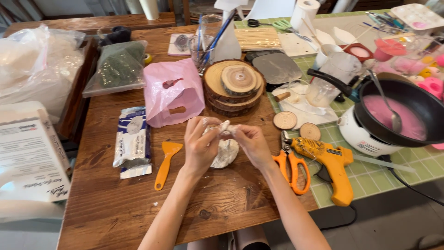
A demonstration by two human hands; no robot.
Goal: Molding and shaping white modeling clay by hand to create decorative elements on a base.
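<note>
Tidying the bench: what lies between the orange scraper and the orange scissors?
In the head view, the left hand and right hand pinching white clay, with a white clay lump on the wooden table.

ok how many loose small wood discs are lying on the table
2. One small wood disc lies beside the white sheet, the other just right of it above the glue gun. More may be hidden.

both hands pinching white clay over a wooden table

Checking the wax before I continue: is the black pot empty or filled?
Filled: the black pot holds pink liquid, with a metal spoon standing in it.
</note>
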